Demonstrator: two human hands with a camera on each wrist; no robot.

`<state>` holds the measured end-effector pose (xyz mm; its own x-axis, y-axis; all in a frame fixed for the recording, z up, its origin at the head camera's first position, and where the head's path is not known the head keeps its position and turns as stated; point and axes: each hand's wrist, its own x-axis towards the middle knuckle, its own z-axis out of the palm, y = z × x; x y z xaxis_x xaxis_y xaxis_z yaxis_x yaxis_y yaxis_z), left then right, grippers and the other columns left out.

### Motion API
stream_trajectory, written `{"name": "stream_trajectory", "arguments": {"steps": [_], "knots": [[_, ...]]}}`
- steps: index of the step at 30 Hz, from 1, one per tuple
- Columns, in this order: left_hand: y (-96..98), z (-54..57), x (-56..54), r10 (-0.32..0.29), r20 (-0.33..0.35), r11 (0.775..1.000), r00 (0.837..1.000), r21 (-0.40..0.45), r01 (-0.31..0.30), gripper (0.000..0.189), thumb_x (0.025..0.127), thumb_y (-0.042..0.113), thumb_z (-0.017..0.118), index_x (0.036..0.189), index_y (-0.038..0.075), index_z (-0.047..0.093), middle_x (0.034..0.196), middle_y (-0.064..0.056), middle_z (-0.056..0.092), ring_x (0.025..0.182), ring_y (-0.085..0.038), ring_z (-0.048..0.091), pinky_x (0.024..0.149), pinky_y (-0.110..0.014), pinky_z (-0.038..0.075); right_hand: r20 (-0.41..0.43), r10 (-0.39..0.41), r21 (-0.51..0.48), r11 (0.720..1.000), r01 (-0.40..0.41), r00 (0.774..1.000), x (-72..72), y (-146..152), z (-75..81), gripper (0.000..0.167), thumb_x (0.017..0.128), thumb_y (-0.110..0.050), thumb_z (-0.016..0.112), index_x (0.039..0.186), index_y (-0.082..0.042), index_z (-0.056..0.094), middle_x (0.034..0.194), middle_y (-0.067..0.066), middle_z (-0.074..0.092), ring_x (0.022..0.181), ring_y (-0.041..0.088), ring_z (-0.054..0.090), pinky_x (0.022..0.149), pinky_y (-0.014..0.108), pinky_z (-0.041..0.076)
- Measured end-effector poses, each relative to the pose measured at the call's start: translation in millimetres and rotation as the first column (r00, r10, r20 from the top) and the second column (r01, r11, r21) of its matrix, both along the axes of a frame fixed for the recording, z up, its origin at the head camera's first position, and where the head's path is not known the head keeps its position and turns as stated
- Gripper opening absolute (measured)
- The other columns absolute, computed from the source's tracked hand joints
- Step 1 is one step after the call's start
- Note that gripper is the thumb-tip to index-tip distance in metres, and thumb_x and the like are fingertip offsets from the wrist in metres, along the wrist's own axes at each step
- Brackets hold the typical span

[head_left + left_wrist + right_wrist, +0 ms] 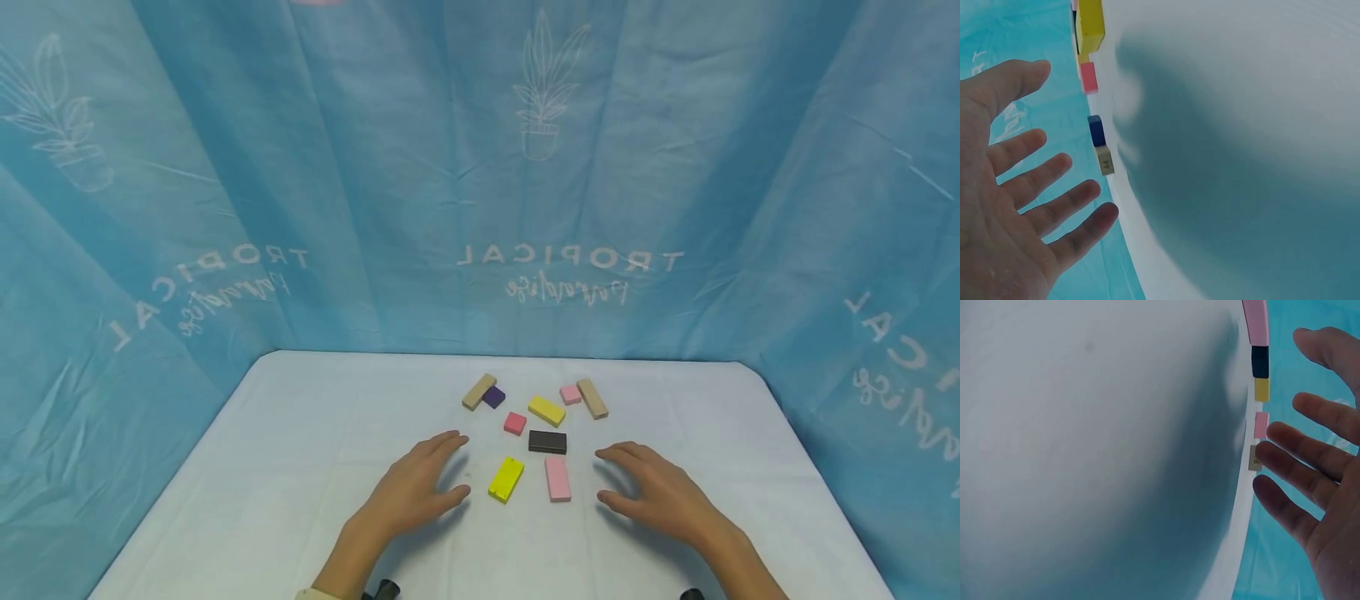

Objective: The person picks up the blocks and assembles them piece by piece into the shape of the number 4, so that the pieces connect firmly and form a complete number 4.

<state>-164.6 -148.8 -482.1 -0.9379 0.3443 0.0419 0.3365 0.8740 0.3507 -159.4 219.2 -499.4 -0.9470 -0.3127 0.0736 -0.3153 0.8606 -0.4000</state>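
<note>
My left hand [412, 490] hovers above the white table, fingers spread and holding nothing, left of a bright yellow block [506, 480]. On the other side my right hand [660, 492] is likewise spread and bare, nearest to a long pink block [557, 479]. Between and beyond the hands lie a black block [547, 442], a small red-pink block [514, 423] and a second yellow block [547, 411]. Farther back are a wooden block [479, 392] touching a dark purple block [493, 397], and a small pink block [570, 394] beside another wooden block [592, 399].
A white cloth covers the table [300, 433], whose far edge meets a blue curtain [375, 208] with printed plants and mirrored lettering. The curtain also hangs along the left and right sides. Both hands cast shadows on the cloth.
</note>
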Motion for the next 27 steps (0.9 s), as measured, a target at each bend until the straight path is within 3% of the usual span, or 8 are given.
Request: {"name": "stream_trajectory", "arguments": {"steps": [9,20,27], "knots": [[15.0,-0.5,-4.3,-0.011,0.044,1.0,0.999,0.002,0.011,0.065,0.083,0.044,0.07,0.142,0.029,0.045,0.146,0.004,0.042,0.131,-0.021,0.041,0.101,-0.049,0.039,-0.06,0.057,-0.011,0.998,-0.058,0.997,-2.3,-7,-3.2,0.053,0.08,-0.048,0.074,0.126,-0.026,0.062,0.124,-0.011,0.056,0.115,0.014,0.053,0.093,0.043,0.047],[30.7,6.1,-9.4,-0.049,0.038,0.999,0.998,0.001,0.049,0.064,0.085,0.045,0.068,0.142,0.029,0.045,0.145,0.004,0.043,0.13,-0.019,0.042,0.102,-0.047,0.038,-0.035,0.056,0.013,0.998,-0.056,0.998,-6.3,-18,-0.7,0.053,0.08,-0.05,0.073,0.127,-0.029,0.061,0.125,-0.012,0.055,0.116,0.011,0.051,0.095,0.042,0.046],[34.9,2.0,-11.3,-0.051,0.05,0.999,0.997,-0.018,0.052,0.065,0.084,0.044,0.069,0.142,0.028,0.045,0.144,0.005,0.045,0.129,-0.019,0.043,0.102,-0.046,0.039,-0.015,0.067,0.025,0.997,-0.066,0.998,-9.7,-24,-2.3,0.053,0.08,-0.051,0.073,0.127,-0.03,0.061,0.124,-0.013,0.055,0.115,0.009,0.051,0.095,0.041,0.046]]}}
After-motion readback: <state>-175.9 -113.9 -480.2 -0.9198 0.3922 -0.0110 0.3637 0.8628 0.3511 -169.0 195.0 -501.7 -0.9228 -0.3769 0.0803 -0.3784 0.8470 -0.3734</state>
